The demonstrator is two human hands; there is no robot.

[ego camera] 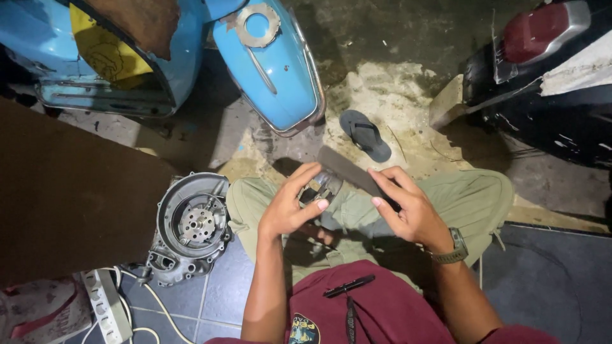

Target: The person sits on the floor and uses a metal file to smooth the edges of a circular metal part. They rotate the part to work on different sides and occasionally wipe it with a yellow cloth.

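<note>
My left hand [294, 205] grips a small round metal engine part [322, 186] above my lap. My right hand [408, 207] holds a flat dark strip, like a sheet of abrasive paper [349, 169], that lies slantwise against the metal part. A watch sits on my right wrist. I sit cross-legged in olive trousers [472, 197] and a maroon shirt, with a black pen [348, 286] clipped at the chest. Part of the metal piece is hidden by my left fingers.
A grey engine casing [190, 226] lies on the floor left of my knee. A blue scooter body [268, 60] stands behind, a dark flip-flop [365, 134] beside it. A black vehicle [542, 83] is at right, a white power strip [105, 306] and cable at lower left.
</note>
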